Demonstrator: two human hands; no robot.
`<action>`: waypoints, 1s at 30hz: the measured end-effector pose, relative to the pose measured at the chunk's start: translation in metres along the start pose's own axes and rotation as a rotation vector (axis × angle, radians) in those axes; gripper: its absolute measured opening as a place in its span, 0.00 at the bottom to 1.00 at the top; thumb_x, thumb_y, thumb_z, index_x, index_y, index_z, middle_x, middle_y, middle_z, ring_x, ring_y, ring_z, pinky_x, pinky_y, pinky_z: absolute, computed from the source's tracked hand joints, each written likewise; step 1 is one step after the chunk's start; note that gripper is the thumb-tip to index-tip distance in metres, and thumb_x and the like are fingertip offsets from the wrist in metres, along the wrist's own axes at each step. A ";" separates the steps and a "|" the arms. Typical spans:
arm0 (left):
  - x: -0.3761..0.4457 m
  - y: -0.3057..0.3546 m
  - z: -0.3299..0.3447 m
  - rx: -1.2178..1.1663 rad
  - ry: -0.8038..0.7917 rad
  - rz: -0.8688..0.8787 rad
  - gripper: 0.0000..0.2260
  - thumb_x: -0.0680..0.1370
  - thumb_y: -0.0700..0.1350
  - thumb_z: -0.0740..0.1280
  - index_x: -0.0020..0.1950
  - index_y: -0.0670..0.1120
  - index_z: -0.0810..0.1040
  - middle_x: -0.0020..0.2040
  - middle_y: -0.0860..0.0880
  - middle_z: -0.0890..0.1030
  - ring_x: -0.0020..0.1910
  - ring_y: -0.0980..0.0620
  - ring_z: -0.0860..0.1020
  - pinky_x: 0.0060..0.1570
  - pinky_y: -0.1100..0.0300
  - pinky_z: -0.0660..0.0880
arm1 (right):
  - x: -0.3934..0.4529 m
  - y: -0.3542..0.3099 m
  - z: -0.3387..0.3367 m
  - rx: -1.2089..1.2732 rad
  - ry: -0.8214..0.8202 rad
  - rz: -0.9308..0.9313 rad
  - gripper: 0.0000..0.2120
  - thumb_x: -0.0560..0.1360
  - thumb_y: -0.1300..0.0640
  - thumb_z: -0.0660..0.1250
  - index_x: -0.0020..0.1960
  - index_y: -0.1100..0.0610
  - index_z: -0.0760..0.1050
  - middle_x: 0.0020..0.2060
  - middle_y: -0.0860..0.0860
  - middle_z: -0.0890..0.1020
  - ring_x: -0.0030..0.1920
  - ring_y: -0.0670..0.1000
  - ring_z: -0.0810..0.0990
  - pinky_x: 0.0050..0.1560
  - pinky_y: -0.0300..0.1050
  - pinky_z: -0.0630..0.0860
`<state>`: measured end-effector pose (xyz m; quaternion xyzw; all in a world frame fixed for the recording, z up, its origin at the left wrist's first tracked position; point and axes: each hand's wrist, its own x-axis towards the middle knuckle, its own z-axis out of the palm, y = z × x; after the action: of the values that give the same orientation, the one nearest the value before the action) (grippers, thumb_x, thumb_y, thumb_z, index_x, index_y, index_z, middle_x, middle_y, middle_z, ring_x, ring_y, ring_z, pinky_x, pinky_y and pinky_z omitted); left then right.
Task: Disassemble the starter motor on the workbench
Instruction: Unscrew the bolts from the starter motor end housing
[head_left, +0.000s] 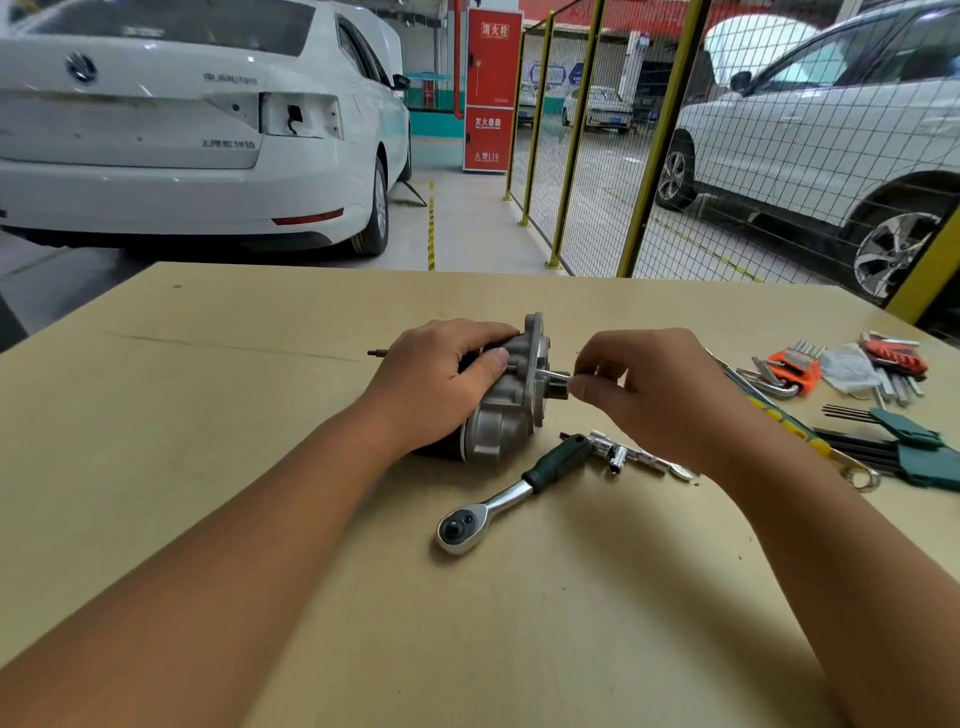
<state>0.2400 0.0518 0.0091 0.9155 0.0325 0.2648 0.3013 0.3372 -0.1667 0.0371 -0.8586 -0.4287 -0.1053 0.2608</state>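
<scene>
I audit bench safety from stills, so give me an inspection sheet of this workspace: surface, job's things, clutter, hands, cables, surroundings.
Surface: tan workbench, lightly scuffed.
Job's things: starter motor lying on its side, shaft end towards the right hand; ratchet handle and sockets lie just in front of it.
Clutter: orange hex key set, red hex key set, green hex key sets, a spanner, all at the right edge.
Hands: left hand grips the motor body; right hand pinches at the shaft tip.
Cables: nothing seen.
Surroundings: white car, yellow mesh fence, red fire cabinet, silver car behind the fence.
</scene>
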 end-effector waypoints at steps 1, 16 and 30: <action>0.000 0.000 0.000 -0.001 0.000 0.000 0.20 0.79 0.56 0.61 0.68 0.55 0.81 0.62 0.56 0.83 0.62 0.54 0.78 0.65 0.50 0.74 | 0.000 0.000 -0.001 -0.017 -0.008 -0.007 0.02 0.78 0.49 0.70 0.47 0.45 0.81 0.37 0.42 0.81 0.37 0.41 0.75 0.37 0.41 0.70; -0.001 0.003 -0.003 0.019 -0.021 -0.002 0.22 0.77 0.58 0.63 0.69 0.55 0.80 0.62 0.57 0.83 0.61 0.53 0.78 0.65 0.49 0.74 | 0.002 -0.003 -0.004 -0.073 0.044 -0.007 0.04 0.73 0.53 0.76 0.43 0.46 0.82 0.32 0.37 0.76 0.36 0.39 0.73 0.35 0.41 0.67; -0.001 0.003 -0.003 -0.030 -0.008 -0.019 0.20 0.78 0.57 0.63 0.68 0.55 0.81 0.61 0.57 0.83 0.62 0.54 0.78 0.66 0.49 0.74 | 0.002 -0.004 -0.002 -0.032 0.020 -0.033 0.08 0.80 0.52 0.67 0.49 0.53 0.84 0.34 0.39 0.75 0.37 0.39 0.73 0.36 0.35 0.63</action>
<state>0.2374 0.0502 0.0124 0.9115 0.0358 0.2589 0.3176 0.3359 -0.1647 0.0414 -0.8544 -0.4382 -0.1250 0.2497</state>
